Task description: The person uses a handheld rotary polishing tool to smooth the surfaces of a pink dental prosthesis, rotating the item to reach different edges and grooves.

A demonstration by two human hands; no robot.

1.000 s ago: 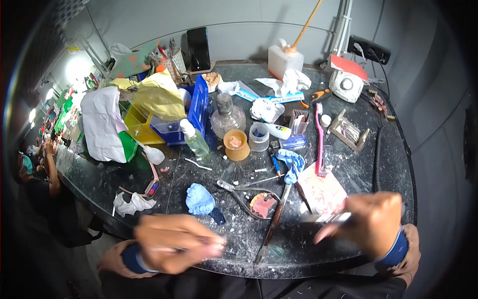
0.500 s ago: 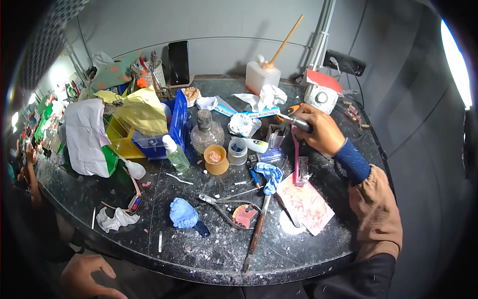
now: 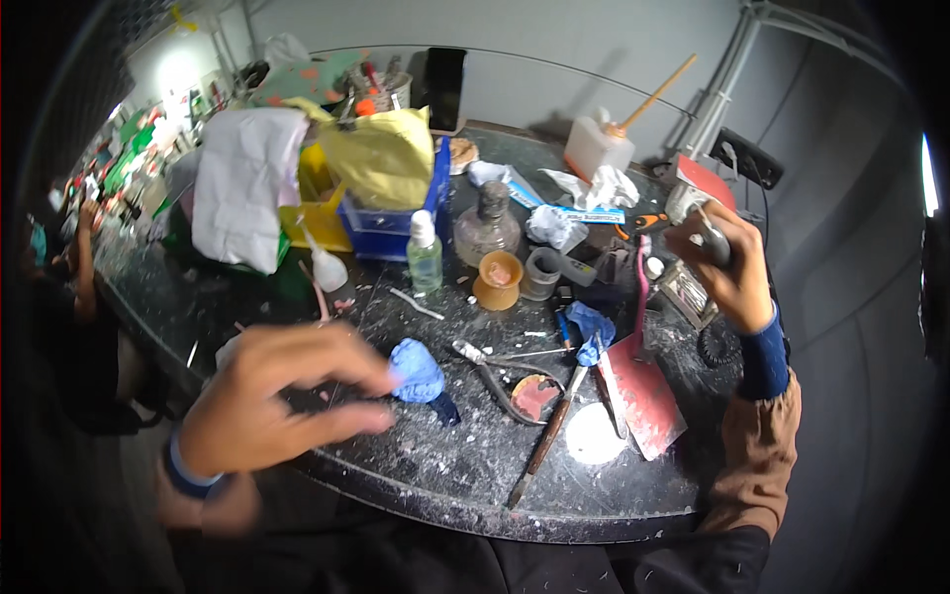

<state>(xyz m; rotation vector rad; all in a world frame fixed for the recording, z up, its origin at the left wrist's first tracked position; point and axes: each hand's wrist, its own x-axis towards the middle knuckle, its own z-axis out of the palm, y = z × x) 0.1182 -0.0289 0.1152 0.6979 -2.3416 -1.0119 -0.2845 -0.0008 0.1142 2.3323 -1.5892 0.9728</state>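
My right hand [image 3: 734, 262], raised over the far right of the bench, is closed round a dark, silver-tipped handpiece [image 3: 714, 244]. My left hand [image 3: 287, 391] hovers over the near left edge, thumb and fingers apart and slightly blurred, with nothing in it. Just past its fingertips lies a lumpy blue moulded piece [image 3: 417, 370]. Pliers [image 3: 490, 381] lie at the middle, beside a pink and yellow dental piece [image 3: 537, 396]. A wooden-handled spatula [image 3: 546, 441] points toward another blue moulded piece [image 3: 591, 325]. A pink sheet [image 3: 648, 401] lies to the right, with a pink toothbrush [image 3: 642, 297] beyond it.
Blue and yellow bins [image 3: 391, 228] stand at the back left. Near them are a spray bottle [image 3: 425, 259], a glass burner bottle [image 3: 487, 228], a tan cup [image 3: 498, 282] and a clear cup [image 3: 540, 274]. A coiled cord [image 3: 714, 348] and metallic box [image 3: 687, 294] lie at right.
My left hand has risen from below the bench edge to over its near left. My right hand has moved right with the handpiece and turned. The view has shifted left.
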